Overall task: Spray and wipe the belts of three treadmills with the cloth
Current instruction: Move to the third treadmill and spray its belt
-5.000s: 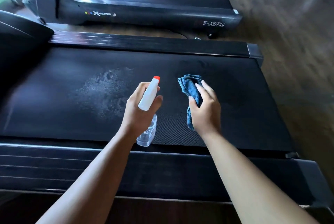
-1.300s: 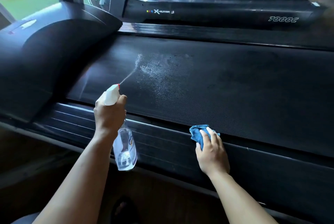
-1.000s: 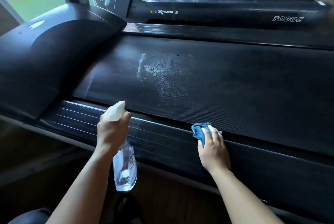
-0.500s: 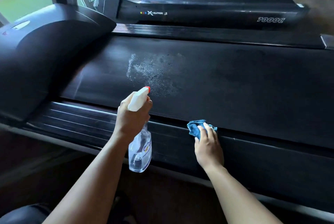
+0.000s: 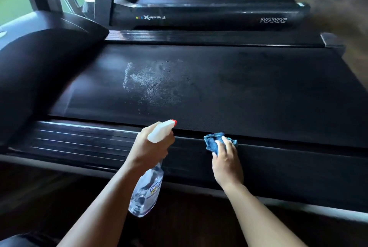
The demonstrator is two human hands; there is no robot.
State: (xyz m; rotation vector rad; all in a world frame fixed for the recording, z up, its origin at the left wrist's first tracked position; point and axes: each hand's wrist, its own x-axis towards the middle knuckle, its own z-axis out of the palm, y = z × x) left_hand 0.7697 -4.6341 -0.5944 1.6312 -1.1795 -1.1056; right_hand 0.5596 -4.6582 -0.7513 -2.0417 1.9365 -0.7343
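While my left hand [image 5: 148, 148] grips the spray bottle [image 5: 146, 189], nozzle aimed across the belt [image 5: 258, 97], my right fingers [image 5: 226, 144] curl over the blue cloth [image 5: 212, 143] at the belt's near edge, poised, I judge, to wipe the wet patch [image 5: 153, 83].

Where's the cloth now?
In the head view, the cloth is right of centre under the right hand, on the near side rail by the belt, right of the spray bottle.

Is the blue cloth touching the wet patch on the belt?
Apart. The head view shows bare belt between the blue cloth and the wet patch.
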